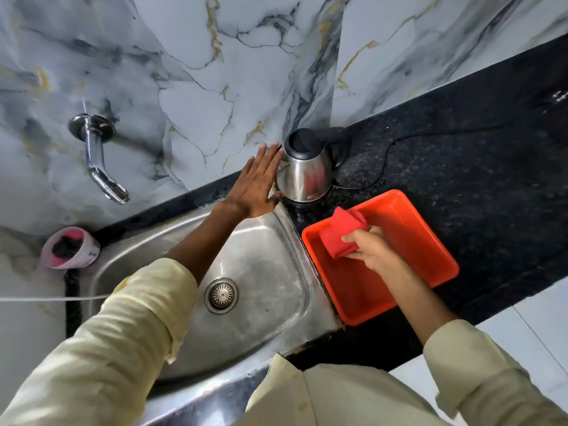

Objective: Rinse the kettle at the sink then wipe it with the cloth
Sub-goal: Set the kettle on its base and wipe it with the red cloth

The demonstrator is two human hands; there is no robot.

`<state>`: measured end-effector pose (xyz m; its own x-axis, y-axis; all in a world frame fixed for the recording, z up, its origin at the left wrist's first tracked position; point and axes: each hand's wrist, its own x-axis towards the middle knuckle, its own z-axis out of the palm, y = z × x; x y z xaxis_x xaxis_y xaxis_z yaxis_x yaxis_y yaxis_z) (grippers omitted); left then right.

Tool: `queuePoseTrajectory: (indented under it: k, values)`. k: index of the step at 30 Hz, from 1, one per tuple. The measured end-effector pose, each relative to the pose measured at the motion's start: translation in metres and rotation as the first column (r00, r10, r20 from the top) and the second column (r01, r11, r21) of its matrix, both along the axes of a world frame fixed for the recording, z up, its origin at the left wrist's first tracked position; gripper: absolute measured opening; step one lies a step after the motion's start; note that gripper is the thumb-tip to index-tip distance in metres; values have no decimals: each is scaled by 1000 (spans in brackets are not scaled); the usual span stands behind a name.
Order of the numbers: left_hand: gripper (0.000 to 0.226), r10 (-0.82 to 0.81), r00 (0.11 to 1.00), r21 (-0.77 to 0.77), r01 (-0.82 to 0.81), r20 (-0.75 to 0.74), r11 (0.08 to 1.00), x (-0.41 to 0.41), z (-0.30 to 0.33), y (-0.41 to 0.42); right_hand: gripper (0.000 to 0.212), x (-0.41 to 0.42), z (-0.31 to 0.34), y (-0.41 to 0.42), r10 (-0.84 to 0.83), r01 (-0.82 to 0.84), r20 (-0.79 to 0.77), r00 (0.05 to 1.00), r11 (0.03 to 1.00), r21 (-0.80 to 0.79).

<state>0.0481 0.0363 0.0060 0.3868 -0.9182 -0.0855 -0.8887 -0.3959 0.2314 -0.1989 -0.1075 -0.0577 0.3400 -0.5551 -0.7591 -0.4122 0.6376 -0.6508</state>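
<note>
A steel kettle (305,175) with a black lid and handle stands upright on the black counter, just right of the sink's far corner. My left hand (256,184) is flat and open against the kettle's left side, fingers spread and pointing away from me. My right hand (373,249) grips a folded red cloth (341,233) over the orange tray (430,241). The steel sink (264,272) lies below my left arm, dry-looking, with its drain in the middle.
A chrome tap (98,158) juts from the marble wall at the left, with no water running. A pink cup (69,247) sits at the sink's left corner. The kettle's black cord (390,155) trails right across the counter (476,167).
</note>
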Motion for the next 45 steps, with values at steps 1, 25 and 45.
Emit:
queuePoseTrajectory:
  k: [1,25,45]
  values:
    - [108,-15,1000,6,15,-1,1000,3,2,-2,33,6,6,0,-73,62,100,992,993,103]
    - [131,-101,987,71,93,121,993,54,26,-24,24,149,133,-15,-95,-18,455,885,971,237]
    - [18,215,-531,563,-816,-819,130,-47,-35,-35,45,147,61,-64,380,-372,-390,839,-122,-920]
